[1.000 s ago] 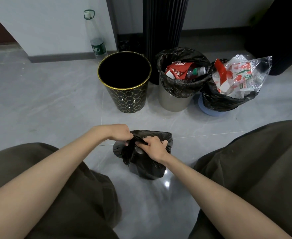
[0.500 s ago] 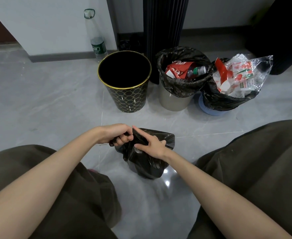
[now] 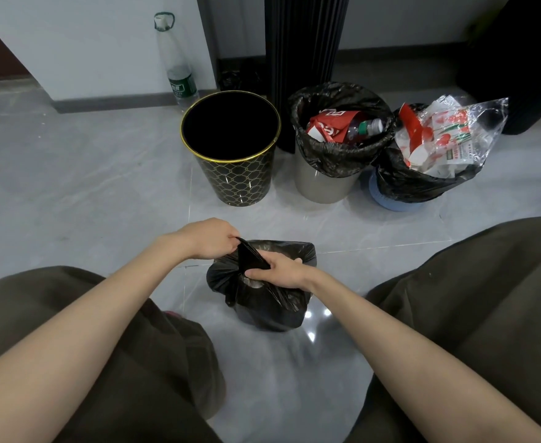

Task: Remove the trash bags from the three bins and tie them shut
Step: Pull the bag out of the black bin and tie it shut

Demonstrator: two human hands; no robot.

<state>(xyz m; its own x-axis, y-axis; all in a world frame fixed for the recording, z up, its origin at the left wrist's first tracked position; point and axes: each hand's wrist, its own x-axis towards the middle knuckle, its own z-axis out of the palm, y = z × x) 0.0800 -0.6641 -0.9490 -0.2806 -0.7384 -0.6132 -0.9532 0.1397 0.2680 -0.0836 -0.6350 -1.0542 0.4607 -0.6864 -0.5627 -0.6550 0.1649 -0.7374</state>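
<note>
A small black trash bag (image 3: 267,308) sits on the grey floor between my knees. My left hand (image 3: 207,239) pinches one stretched flap of its mouth at the upper left. My right hand (image 3: 283,271) grips the gathered plastic on top of the bag. Behind stand three bins: a black bin with gold pattern (image 3: 231,148) with no bag inside, a grey bin (image 3: 323,180) lined with a black bag (image 3: 336,151) holding a red wrapper and a bottle, and a blue bin (image 3: 397,203) whose black bag (image 3: 409,183) overflows with clear and red packaging.
A clear plastic bottle (image 3: 176,62) with a green label stands against the white wall behind the black bin. A dark ribbed column (image 3: 304,43) rises behind the grey bin. Dark furniture (image 3: 524,59) fills the far right. My dark trouser knees flank the bag.
My left hand has pulled a flap of the bag taut to the left. My right hand has shifted from pinching with fingers spread to gripping the gathered top.
</note>
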